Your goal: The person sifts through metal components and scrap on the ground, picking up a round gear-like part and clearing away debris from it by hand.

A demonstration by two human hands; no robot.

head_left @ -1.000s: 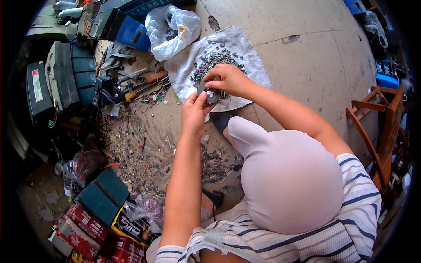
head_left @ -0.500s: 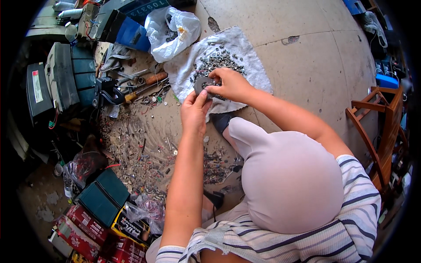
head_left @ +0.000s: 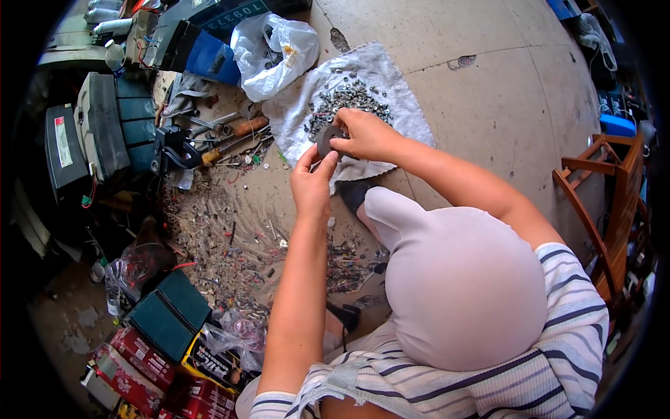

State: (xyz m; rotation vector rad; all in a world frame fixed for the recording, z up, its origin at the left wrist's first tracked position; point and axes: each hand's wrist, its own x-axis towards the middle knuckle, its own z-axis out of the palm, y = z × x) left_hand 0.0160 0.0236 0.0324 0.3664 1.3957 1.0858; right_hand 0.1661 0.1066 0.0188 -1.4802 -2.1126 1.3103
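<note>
Over the near part of a whitish cloth point(head_left: 413, 115), both hands hold a dark grey flat ring point(head_left: 324, 142), which looks like a ring magnet. Thumb and fingers of my left hand point(head_left: 312, 180) close on its lower edge. My right hand point(head_left: 366, 135) grips its right side, with the fingers bent around it. Small metal parts point(head_left: 357, 96), seemingly screws and nuts, lie heaped on the cloth just beyond the hands. The fingertips partly cover the ring, so whether anything sticks to it cannot be made out.
A white plastic bag point(head_left: 272, 52) with dark things inside stands beyond the cloth. Hand tools point(head_left: 244, 128) lie left of it, near black battery-like cases point(head_left: 101, 129). Scattered debris point(head_left: 230, 241) covers the floor at left. A wooden chair point(head_left: 611, 209) lies at right.
The ring has tilted from facing up to a steeper, more edge-on angle. My left fingers have shifted slightly along its edge, and both hands keep hold.
</note>
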